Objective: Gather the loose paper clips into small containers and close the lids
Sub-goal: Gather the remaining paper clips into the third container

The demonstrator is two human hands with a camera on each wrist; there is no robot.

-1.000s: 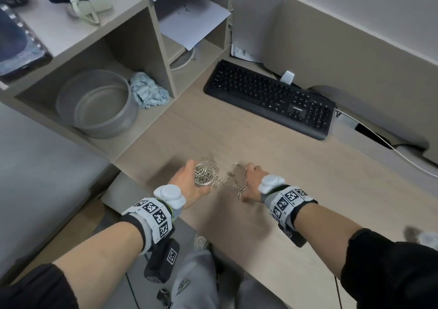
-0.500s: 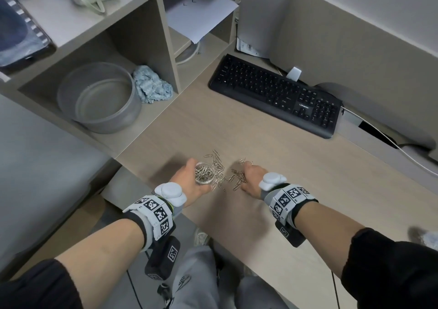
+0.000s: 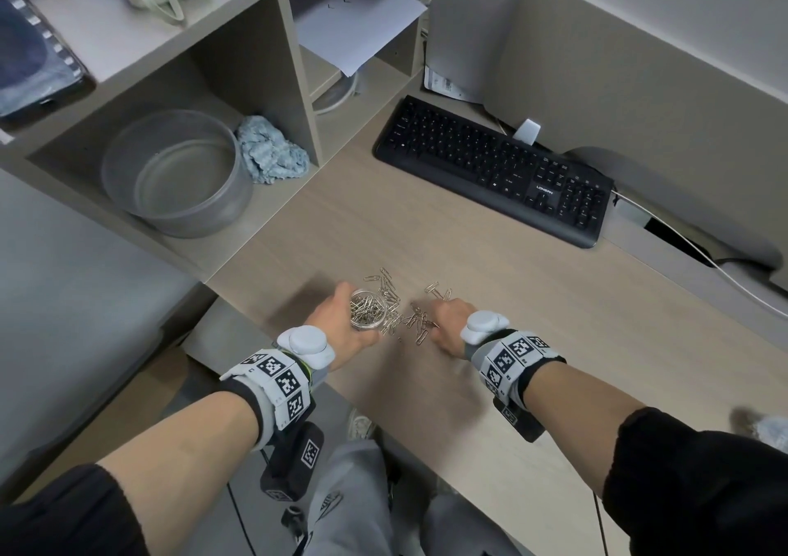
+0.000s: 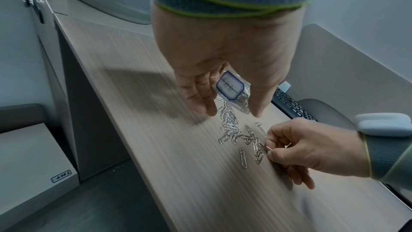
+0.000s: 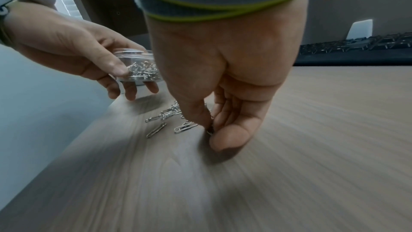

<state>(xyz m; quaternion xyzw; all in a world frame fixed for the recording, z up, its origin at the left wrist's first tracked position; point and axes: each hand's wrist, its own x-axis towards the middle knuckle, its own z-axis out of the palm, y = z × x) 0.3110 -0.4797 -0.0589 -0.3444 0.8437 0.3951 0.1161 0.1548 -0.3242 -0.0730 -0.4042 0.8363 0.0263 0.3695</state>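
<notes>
At the near edge of my desk (image 3: 490,282), I am holding a small clear tub (image 3: 367,310) in my left hand (image 3: 341,325), fingers curling under its base and thumb pressing its side. The tub is sitting lidless, partly filled with clips, and is tilting slightly above the wood; a blue-bordered label (image 4: 230,86) is showing on its underside in the left wrist view.

My right hand (image 3: 447,321) is reaching in from the right, wrist raised and knuckles up, with thumb (image 5: 229,136) and forefinger narrowing to pinch a clip or two off the desk. The remaining fingers are trailing loosely behind, their tips touching the wood.

Loose clips (image 3: 409,312) are lying scattered between my two hands, most heaped just right of the tub, a few strays sitting farther back. Both forearms are stretching forward, bare below black sleeves and wearing marker-printed wristbands.

A black keyboard (image 3: 494,171) is lying far right. On the shelf at far left, a grey bowl (image 3: 179,171) is standing beside a crumpled blue cloth (image 3: 273,156).
</notes>
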